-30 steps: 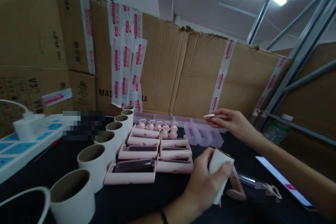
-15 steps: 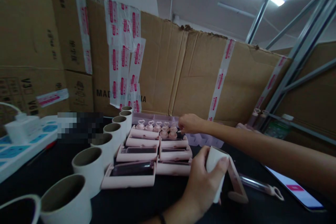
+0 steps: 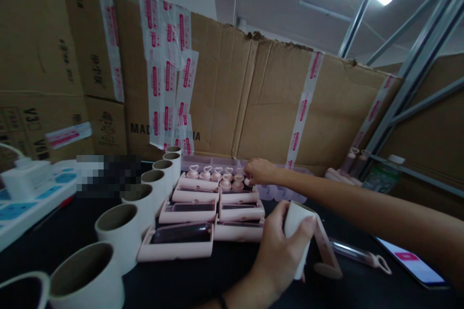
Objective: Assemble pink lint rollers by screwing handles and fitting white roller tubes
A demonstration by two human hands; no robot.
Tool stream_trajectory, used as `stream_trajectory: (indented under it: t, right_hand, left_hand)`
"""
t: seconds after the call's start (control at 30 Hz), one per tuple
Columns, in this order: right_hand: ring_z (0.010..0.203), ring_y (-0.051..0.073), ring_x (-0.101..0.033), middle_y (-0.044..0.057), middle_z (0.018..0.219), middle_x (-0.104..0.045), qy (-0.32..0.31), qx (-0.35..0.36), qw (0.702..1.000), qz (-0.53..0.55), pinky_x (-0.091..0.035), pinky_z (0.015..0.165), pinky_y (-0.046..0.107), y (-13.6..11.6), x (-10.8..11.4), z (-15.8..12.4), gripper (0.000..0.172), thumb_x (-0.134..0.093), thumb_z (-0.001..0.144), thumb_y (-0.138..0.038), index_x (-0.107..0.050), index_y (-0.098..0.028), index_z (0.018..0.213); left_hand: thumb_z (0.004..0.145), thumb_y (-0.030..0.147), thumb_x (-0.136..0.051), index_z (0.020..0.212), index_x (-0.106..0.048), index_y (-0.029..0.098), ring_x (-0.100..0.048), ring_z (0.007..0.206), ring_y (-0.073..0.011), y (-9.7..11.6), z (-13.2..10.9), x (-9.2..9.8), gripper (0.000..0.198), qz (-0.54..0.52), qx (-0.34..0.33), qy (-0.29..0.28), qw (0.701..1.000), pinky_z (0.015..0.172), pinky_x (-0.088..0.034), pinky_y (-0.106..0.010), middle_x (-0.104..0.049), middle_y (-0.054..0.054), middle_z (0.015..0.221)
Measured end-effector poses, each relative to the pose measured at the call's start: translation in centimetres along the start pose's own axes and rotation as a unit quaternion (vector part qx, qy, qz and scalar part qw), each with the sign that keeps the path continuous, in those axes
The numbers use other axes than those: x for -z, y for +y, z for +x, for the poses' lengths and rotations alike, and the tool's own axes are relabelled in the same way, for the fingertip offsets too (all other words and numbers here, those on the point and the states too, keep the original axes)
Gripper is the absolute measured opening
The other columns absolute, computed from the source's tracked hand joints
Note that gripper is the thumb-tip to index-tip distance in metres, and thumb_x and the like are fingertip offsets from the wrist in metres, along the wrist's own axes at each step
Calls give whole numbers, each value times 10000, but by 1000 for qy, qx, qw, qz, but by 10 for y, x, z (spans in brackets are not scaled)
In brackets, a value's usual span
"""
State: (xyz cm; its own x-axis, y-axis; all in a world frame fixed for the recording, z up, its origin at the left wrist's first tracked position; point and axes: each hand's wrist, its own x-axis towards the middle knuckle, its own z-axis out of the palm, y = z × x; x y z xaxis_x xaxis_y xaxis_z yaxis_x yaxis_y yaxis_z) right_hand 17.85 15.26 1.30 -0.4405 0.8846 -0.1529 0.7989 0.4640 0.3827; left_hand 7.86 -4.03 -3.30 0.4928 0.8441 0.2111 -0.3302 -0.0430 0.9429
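Observation:
My left hand (image 3: 277, 248) is wrapped around a white roll (image 3: 297, 224), thumb across its front. Close to the roll's right side is an upright, curved pale pink plastic piece (image 3: 328, 251); I cannot tell whether they touch. At the back of the rows, my right hand (image 3: 261, 172) is closed, with a small pale bit at its fingertips that I cannot make out. Beside those fingertips stand several small pink pieces with heart-shaped loops (image 3: 217, 174). In front of them, open pink cases (image 3: 176, 251) lie in two columns, some with dark windows.
White rolls with cardboard cores (image 3: 118, 224) stand in a line on the left. A lilac tray (image 3: 279, 193) lies behind my right hand. On the right are a clear tube with a heart loop (image 3: 357, 253) and a phone (image 3: 413, 263). A power strip (image 3: 39, 186) sits far left.
The view has shifted slightly, so most things sit a little further left. My right hand has barely moved among the heart-loop pieces, and my left hand keeps its hold on the white roll.

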Motion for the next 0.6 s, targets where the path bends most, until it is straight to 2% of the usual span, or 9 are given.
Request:
stream_trajectory:
  t: [0.17,0.37,0.5,0.6]
  right_hand:
    - [1107,253,-620,111,1229,-611,23,-17,1000,8,-556,955,454,-3,-1,5,315,-664,1010,-365,-629,-133,1221]
    - [1033,228,-642,100,1171,-629,92,-42,993,60,-577,903,416,0,8,-9,291,-659,1016,-365,-638,-131,1185]
    - [930,193,-652,68,1039,-650,200,-52,971,123,-584,847,376,8,28,-50,241,-654,1019,-356,-654,-121,1074]
    - [775,150,-626,18,871,-628,316,-68,929,181,-564,753,312,3,38,-105,188,-637,1028,-298,-644,-118,978]
  left_hand:
    - [898,540,-655,952,-565,188,-497,569,-97,2,2,0,368,0,-16,3,1000,457,-375,-168,-539,2,747]
    - [893,581,-645,1018,-542,203,-468,458,-93,-4,0,1,412,-33,31,-10,999,367,-341,-168,-518,26,693]
    - [872,586,-660,1008,-522,202,-470,447,-88,-7,1,-1,431,-84,32,3,996,363,-355,-150,-508,30,686]
    - [894,613,-558,1118,-485,218,-486,437,-119,-8,4,0,460,-119,37,-4,992,340,-389,-177,-511,26,682]
